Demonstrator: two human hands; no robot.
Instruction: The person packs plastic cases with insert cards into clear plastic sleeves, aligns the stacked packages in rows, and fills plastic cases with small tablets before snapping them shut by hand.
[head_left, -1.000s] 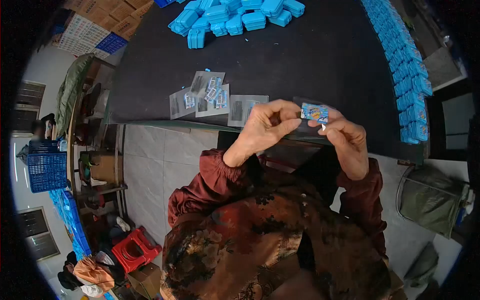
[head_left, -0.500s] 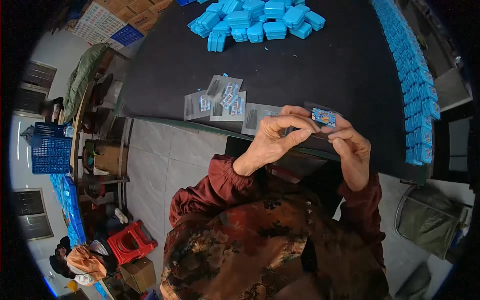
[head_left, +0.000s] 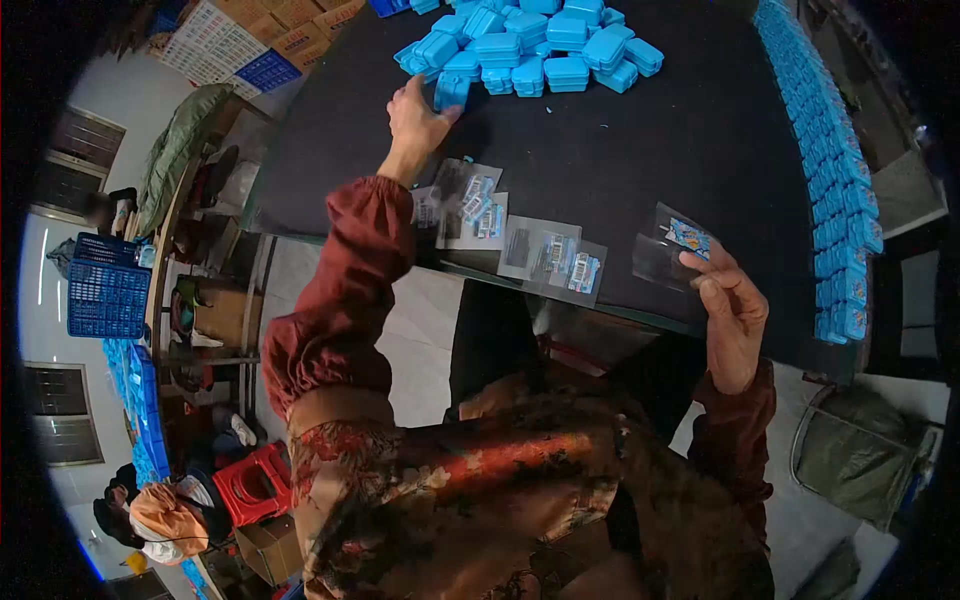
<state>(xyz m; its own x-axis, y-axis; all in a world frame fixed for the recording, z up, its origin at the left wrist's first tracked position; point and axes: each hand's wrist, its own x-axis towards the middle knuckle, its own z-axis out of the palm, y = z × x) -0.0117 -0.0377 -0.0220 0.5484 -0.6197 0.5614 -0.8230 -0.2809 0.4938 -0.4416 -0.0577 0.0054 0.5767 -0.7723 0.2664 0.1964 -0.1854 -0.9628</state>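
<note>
My left hand (head_left: 415, 122) reaches across the black table to the near left edge of the pile of light-blue plastic cases. Its fingers are apart, with the thumb at the front of one case (head_left: 452, 90); a firm hold is not visible. My right hand (head_left: 737, 305) pinches a clear sticker sheet (head_left: 655, 262) by its right side, above the table's near edge. A colourful blue printed sticker (head_left: 688, 236) shows on that sheet. Between my hands lie several more clear sheets (head_left: 518, 246) with blue and white barcode labels, partly overlapping.
The pile of blue cases (head_left: 567, 72) is at the far side of the black table (head_left: 600, 155). Long rows of stacked blue cases (head_left: 835, 215) line the right edge. At left are a blue crate (head_left: 105, 300), a red stool (head_left: 250, 485) and another person (head_left: 170, 520).
My left hand has left the sticker sheet and moved far left and forward to the blue cases. My right hand keeps the sheet, now held alone. The camera view has shifted slightly.
</note>
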